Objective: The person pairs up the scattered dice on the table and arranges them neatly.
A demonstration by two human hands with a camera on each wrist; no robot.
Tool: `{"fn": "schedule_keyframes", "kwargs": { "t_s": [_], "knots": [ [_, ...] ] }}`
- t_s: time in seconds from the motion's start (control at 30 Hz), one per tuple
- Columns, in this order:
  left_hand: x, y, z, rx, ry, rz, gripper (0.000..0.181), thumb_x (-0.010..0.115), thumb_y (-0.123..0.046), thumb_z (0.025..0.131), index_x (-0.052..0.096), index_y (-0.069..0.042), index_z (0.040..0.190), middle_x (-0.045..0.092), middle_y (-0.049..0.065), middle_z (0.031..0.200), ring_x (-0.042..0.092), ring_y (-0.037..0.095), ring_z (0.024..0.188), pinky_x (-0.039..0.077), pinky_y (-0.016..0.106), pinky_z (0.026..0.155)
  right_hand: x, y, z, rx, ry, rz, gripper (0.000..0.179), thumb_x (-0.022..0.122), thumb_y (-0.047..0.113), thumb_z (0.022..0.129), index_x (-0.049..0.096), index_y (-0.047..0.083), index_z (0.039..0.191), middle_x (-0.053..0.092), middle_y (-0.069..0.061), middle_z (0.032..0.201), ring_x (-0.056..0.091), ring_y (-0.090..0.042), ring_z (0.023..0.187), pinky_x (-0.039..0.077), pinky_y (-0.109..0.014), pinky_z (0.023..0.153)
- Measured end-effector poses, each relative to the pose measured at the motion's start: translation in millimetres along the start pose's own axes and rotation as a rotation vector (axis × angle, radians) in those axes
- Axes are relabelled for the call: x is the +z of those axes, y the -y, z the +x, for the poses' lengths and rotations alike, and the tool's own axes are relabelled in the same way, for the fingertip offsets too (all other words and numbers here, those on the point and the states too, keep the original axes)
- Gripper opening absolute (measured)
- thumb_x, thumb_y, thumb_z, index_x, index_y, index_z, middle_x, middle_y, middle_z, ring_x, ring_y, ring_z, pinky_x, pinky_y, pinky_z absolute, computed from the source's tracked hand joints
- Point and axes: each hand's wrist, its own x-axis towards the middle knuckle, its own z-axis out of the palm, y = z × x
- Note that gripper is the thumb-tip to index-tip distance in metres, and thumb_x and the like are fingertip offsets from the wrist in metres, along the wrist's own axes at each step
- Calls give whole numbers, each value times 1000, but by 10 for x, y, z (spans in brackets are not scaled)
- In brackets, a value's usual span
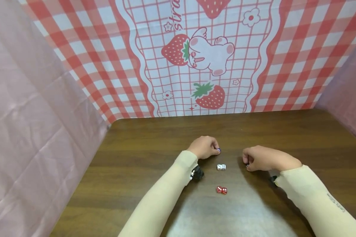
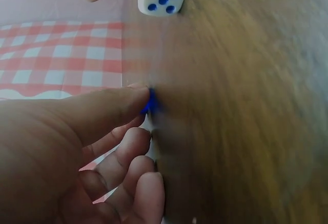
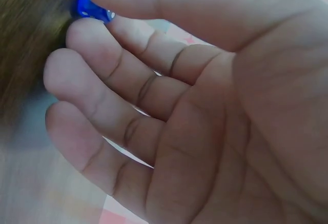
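Observation:
My left hand [image 1: 204, 147] pinches a small blue die [image 1: 218, 150] between thumb and finger, low at the tabletop. In the left wrist view that die [image 2: 151, 101] is mostly covered by the thumb. To the right, my right hand [image 1: 264, 158] holds another blue die [image 3: 92, 7] between thumb and fingertips, its other fingers loosely bent. A pair of white dice [image 1: 221, 167] sits side by side, nearer to me than the left hand. Closer still lie two red dice [image 1: 221, 190], also side by side.
The dice rest on a brown wooden table [image 1: 142, 184]. A red checked cloth with strawberries [image 1: 178, 65] hangs along the back edge. Pink cloth [image 1: 32, 115] covers the left side, with more pink cloth [image 1: 348, 89] on the right.

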Motion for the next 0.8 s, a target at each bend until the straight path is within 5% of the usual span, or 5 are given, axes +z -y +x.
{"fn": "schedule_keyframes", "kwargs": {
  "t_s": [0.8],
  "knots": [
    [-96,310,-230,1,-60,-67,10,80,-27,92,74,-19,93,67,-10,83,61,6,79,50,25,78,-28,-136,29,-41,-135,-87,11,71,3,93,66,12,93,58,3,83,50,-13,73,44,-32,66]
  ]
}}
